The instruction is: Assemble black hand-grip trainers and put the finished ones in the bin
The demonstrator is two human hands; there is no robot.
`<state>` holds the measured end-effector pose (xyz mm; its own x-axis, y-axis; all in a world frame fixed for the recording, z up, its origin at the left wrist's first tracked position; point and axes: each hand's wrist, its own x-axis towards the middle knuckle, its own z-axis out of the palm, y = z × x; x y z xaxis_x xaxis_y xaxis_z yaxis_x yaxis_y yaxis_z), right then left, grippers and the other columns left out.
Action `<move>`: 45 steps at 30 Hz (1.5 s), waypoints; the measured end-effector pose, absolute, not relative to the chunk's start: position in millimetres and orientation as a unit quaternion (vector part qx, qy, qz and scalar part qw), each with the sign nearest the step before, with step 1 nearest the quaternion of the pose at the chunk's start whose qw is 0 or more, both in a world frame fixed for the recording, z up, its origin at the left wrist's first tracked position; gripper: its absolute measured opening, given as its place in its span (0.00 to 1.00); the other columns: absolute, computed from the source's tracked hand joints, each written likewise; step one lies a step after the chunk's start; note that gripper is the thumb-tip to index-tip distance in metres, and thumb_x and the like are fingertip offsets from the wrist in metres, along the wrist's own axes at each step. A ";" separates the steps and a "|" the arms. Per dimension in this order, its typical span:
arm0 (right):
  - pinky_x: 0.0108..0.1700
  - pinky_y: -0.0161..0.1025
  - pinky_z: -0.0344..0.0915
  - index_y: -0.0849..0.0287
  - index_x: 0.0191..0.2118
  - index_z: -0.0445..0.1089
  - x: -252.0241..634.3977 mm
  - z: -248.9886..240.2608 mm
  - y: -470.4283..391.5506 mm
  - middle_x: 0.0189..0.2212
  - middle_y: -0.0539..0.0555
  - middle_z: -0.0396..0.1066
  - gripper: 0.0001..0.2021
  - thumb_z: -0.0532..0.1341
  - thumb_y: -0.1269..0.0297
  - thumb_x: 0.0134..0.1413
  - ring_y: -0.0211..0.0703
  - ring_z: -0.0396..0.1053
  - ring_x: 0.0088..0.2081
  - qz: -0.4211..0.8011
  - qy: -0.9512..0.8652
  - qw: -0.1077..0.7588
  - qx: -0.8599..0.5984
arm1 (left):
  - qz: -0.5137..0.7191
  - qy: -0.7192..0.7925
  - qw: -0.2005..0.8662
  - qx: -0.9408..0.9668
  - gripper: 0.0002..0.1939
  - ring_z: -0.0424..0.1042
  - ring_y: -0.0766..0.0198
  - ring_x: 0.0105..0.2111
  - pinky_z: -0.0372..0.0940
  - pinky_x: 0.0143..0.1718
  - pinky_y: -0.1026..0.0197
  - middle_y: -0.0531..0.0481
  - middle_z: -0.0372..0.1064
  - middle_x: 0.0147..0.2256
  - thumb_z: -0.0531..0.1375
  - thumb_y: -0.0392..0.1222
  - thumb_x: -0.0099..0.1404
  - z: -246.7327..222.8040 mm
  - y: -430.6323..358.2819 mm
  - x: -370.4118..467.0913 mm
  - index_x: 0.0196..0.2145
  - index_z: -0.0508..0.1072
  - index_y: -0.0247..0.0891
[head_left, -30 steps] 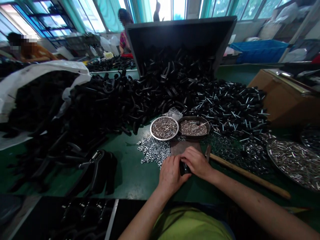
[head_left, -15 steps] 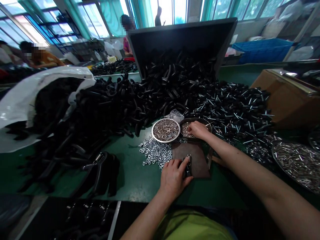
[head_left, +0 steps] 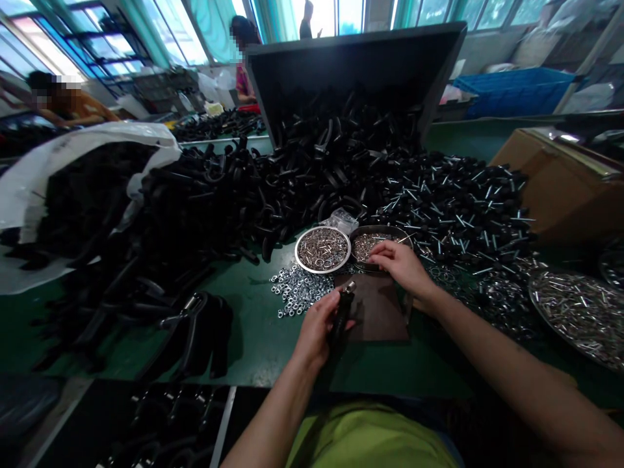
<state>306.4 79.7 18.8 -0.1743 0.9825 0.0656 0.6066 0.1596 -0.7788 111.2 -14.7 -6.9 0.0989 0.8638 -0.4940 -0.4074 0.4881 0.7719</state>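
A green worktable (head_left: 258,354) spreads beneath a worker's fingers, crowded by a heap of black parts (head_left: 292,188) that rises beyond both hands and stretches well to their left. Behind the heap, farthest from the fingertips, a dark bin (head_left: 361,58) lies tipped with its open side toward the worker, black parts at its mouth. A white plastic bag (head_left: 29,182) bulges well to the left of the left fingers, while a cardboard box (head_left: 546,195) sits beyond and well to the right of the right ones. The right hand (head_left: 400,263) reaches to a dark tin (head_left: 380,229) of small metal pieces, thumb and forefinger narrowed at its near side; whether they pinch anything cannot be told. The left hand (head_left: 319,325), nearer the worker, curls around a black part (head_left: 342,312), its metal end (head_left: 351,286) pointing up and away past the fingertips. A brown plate (head_left: 380,312) lies just right of the left fingers and on the near side of the right ones. Beyond the left fingertips stands a round dish (head_left: 322,271) of metal bits, beside the tin; small metal rings (head_left: 297,292) scatter between dish and left hand.
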 end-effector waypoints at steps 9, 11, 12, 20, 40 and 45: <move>0.37 0.38 0.63 0.58 0.29 0.71 278.4 12.6 8.6 0.28 0.49 0.72 0.02 0.61 0.68 0.50 0.39 0.69 0.32 0.413 -0.686 0.373 -0.468 | 0.454 0.345 0.822 -0.007 0.18 0.72 0.65 0.24 0.72 0.35 0.55 0.47 0.71 0.27 0.54 0.51 0.64 9.3 -20.6 112.4 0.36 0.71 0.30; 0.37 0.38 0.62 0.58 0.27 0.72 277.4 11.6 9.5 0.28 0.50 0.71 0.02 0.62 0.70 0.48 0.40 0.69 0.33 0.402 -0.691 0.383 -0.463 | 0.457 0.341 0.822 -0.007 0.18 0.72 0.66 0.24 0.72 0.35 0.55 0.47 0.71 0.26 0.54 0.51 0.64 11.1 -21.4 113.8 0.37 0.71 0.31; 0.37 0.38 0.62 0.58 0.27 0.72 277.5 11.3 10.5 0.28 0.50 0.71 0.02 0.62 0.70 0.48 0.40 0.69 0.33 0.401 -0.690 0.390 -0.460 | 0.458 0.341 0.821 -0.006 0.17 0.72 0.66 0.24 0.72 0.35 0.55 0.48 0.70 0.26 0.55 0.50 0.64 11.2 -21.5 114.3 0.37 0.71 0.31; 0.36 0.37 0.64 0.59 0.27 0.71 280.9 4.1 12.2 0.28 0.51 0.69 0.01 0.63 0.69 0.47 0.40 0.68 0.33 0.441 -0.672 0.396 -0.443 | 0.437 0.377 0.815 0.055 0.18 0.71 0.68 0.24 0.71 0.25 0.65 0.49 0.70 0.28 0.61 0.52 0.58 -0.2 -22.9 112.6 0.37 0.72 0.32; 0.30 0.39 0.53 0.55 0.39 0.71 329.0 -7.6 25.5 0.27 0.53 0.70 0.11 0.51 0.69 0.60 0.39 0.63 0.30 -0.023 -0.966 0.127 -0.222 | 0.194 0.486 0.195 0.830 0.33 0.64 0.52 0.45 0.60 0.48 0.48 0.44 0.68 0.44 0.64 0.49 0.54 -22.6 -27.8 120.1 0.56 0.62 0.43; 0.35 0.39 0.58 0.56 0.43 0.68 369.0 0.9 -11.5 0.35 0.56 0.70 0.10 0.54 0.63 0.59 0.44 0.65 0.37 -0.047 -0.877 0.118 -0.464 | 0.217 0.516 0.184 0.808 0.35 0.64 0.52 0.46 0.60 0.49 0.48 0.44 0.67 0.45 0.66 0.48 0.50 -30.3 -32.0 121.3 0.54 0.61 0.40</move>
